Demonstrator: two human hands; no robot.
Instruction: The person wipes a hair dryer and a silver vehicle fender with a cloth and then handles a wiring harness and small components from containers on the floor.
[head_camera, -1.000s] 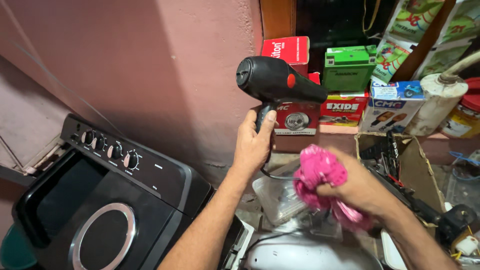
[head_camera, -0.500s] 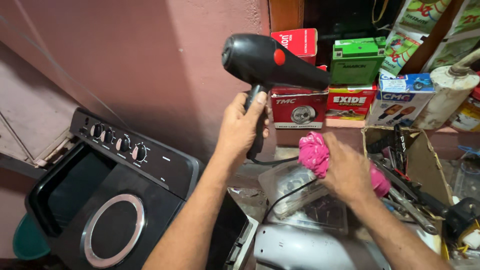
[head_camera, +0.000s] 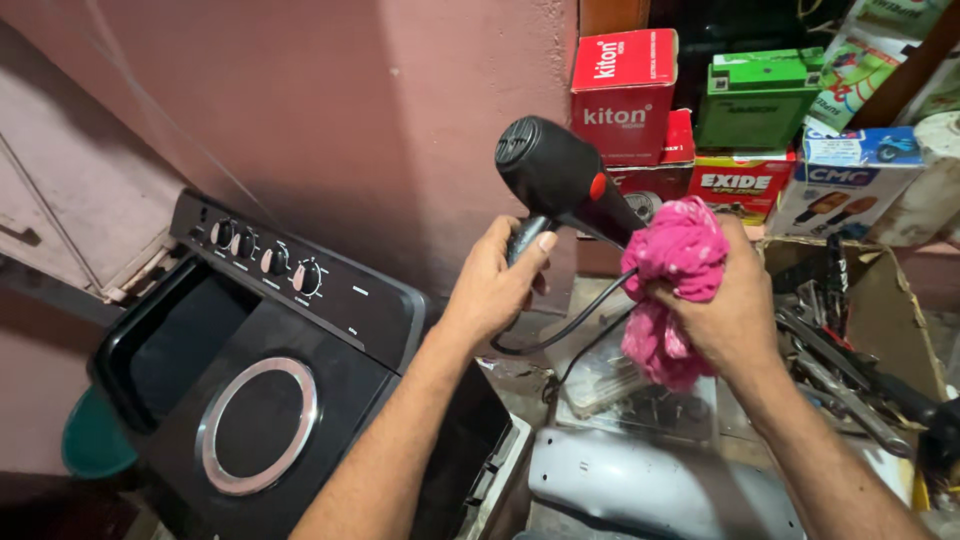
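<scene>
The left hand (head_camera: 492, 290) is wrapped around the handle of a black hair dryer (head_camera: 560, 180), fingers closed tight on the grip, thumb laid along its side; the rounded barrel tilts up and left, its grilled rear end facing the camera, and a red switch shows on the body. The right hand (head_camera: 725, 315) is clenched on a crumpled pink cloth (head_camera: 675, 270), pressed against the dryer's front end, with a tail of fabric hanging below the fist. A black cord (head_camera: 560, 335) loops down between the 2 hands. At right, an open cardboard box (head_camera: 895, 300) holds a jumble of metal tools (head_camera: 830, 350), wrenches and dark handles. Behind, a shelf carries stacked cartons: 2 red boxes (head_camera: 622, 95), a green box (head_camera: 755, 100) and a white and blue box (head_camera: 845, 190). Lower left stands a glossy black washing machine (head_camera: 270, 380) with 4 round knobs and a circular lid window, close under the left forearm. A curved grey metal panel (head_camera: 650, 490) lies below the hands. The pink plastered wall (head_camera: 330, 120) leaves open room above the machine.
</scene>
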